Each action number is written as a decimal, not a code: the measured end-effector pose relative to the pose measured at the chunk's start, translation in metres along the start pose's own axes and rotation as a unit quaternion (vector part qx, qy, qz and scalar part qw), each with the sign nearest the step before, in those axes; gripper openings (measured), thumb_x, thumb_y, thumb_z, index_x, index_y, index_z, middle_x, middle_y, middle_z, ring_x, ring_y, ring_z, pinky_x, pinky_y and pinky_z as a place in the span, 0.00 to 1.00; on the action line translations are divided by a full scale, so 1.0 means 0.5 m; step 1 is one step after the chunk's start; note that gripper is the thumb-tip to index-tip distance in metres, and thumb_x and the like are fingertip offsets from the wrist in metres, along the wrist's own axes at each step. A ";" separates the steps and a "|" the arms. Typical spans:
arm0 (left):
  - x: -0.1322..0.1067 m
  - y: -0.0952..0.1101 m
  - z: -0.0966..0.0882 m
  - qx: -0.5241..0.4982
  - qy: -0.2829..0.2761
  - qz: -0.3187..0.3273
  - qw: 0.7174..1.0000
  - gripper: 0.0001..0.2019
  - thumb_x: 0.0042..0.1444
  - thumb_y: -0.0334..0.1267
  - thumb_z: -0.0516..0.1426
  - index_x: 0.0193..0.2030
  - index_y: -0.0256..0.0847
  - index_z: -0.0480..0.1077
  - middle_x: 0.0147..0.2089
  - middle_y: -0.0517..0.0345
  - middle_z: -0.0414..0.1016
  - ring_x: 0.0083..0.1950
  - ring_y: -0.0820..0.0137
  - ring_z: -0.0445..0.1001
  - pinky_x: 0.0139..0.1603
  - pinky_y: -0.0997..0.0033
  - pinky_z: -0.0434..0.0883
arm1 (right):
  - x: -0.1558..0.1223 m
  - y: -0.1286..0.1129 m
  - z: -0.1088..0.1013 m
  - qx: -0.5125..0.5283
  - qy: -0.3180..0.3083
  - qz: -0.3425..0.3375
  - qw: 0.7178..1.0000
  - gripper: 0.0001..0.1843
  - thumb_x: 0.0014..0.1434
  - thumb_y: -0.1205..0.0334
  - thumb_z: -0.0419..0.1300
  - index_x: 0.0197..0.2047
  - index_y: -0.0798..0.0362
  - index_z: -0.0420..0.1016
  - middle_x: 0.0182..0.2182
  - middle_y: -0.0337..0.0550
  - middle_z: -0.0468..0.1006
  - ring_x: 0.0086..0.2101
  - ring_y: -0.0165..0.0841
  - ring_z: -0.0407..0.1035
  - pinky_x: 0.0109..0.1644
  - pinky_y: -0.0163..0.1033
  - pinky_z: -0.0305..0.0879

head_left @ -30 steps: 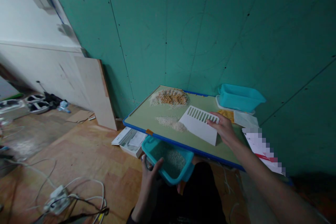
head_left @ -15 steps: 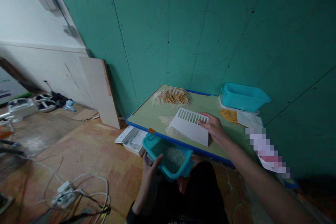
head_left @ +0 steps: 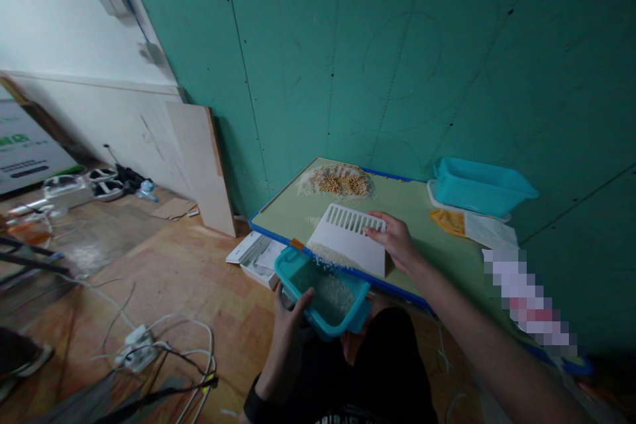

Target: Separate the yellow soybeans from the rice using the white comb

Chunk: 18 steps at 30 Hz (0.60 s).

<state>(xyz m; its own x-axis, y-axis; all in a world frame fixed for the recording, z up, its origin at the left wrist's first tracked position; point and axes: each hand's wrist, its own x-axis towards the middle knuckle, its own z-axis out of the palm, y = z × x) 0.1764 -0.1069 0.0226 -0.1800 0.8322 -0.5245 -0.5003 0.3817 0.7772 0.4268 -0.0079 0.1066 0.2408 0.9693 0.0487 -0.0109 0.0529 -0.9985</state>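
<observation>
My right hand grips a white slotted plastic scraper by its right side, its flat part on the green tabletop. White rice lies along the scraper's lower left edge, and grains spill over the table's blue rim. Below that rim, my left hand is closed round the left wall of a turquoise plastic bin. Rice covers part of the bin's bottom. Toward the back of the table a heap of yellow beans sits amid more rice.
A second turquoise bin stands at the table's back right, beside a yellow and white cloth. An open white box is on the floor at left. A power strip with tangled cables lies farther left. A green wall rises behind the table.
My right hand has drawn the scraper left and toward the near edge, pushing rice with it. Grains now fall into the bin. The camera view has turned slightly left.
</observation>
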 end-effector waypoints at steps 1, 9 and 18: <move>0.001 -0.003 0.000 -0.002 -0.001 0.004 1.000 0.45 0.59 0.36 0.74 0.79 0.56 0.59 0.69 0.39 0.80 0.69 0.44 0.82 0.56 0.45 0.87 | -0.003 -0.001 0.002 0.003 -0.004 0.003 1.000 0.32 0.35 0.54 0.81 0.46 0.51 0.84 0.36 0.43 0.87 0.34 0.39 0.77 0.39 0.42 0.71; 0.006 -0.007 -0.004 -0.002 -0.001 -0.012 1.000 0.50 0.58 0.39 0.75 0.81 0.57 0.54 0.69 0.40 0.79 0.65 0.46 0.85 0.55 0.47 0.87 | -0.016 -0.013 0.012 0.008 0.005 -0.008 1.000 0.32 0.36 0.53 0.81 0.46 0.52 0.84 0.36 0.44 0.87 0.35 0.40 0.78 0.42 0.44 0.73; 0.005 -0.005 0.001 -0.021 0.002 0.004 1.000 0.47 0.55 0.36 0.77 0.77 0.54 0.61 0.66 0.42 0.82 0.66 0.48 0.85 0.57 0.51 0.87 | -0.043 -0.021 0.016 0.025 -0.014 0.004 1.000 0.33 0.36 0.52 0.83 0.46 0.51 0.84 0.34 0.43 0.87 0.33 0.39 0.77 0.40 0.43 0.73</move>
<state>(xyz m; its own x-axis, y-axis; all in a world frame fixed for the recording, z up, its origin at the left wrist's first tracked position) 0.1776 -0.1055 0.0195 -0.1873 0.8329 -0.5207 -0.5343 0.3584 0.7656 0.4140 -0.0276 0.1164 0.2130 0.9761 0.0429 -0.0607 0.0570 -0.9965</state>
